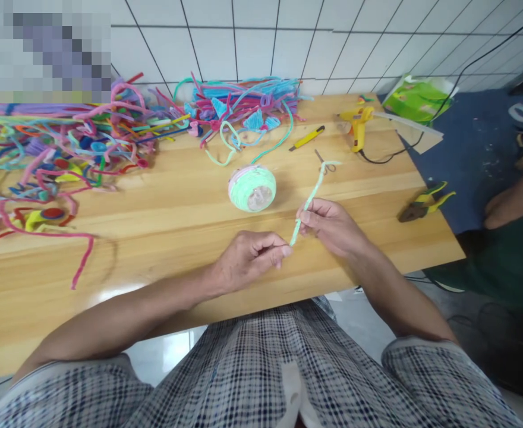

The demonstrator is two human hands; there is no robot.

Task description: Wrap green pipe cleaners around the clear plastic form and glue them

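Note:
A light green pipe cleaner runs slantwise between my hands, its far end bent to the right. My left hand pinches its lower end between thumb and fingertips. Higher up the stem, my right hand grips it with thumb and index finger. Beyond my hands sits a round ball wrapped in light green pipe cleaner, with a pinkish band on top and a clear patch facing me. Small scissors lie beside the far end of the pipe cleaner.
Tangled colourful pipe cleaners cover the table's back left, with a blue and pink bundle at the back. A yellow cutter, yellow glue gun with cable and yellow-handled pliers lie rightward. Another person's arm is at far right.

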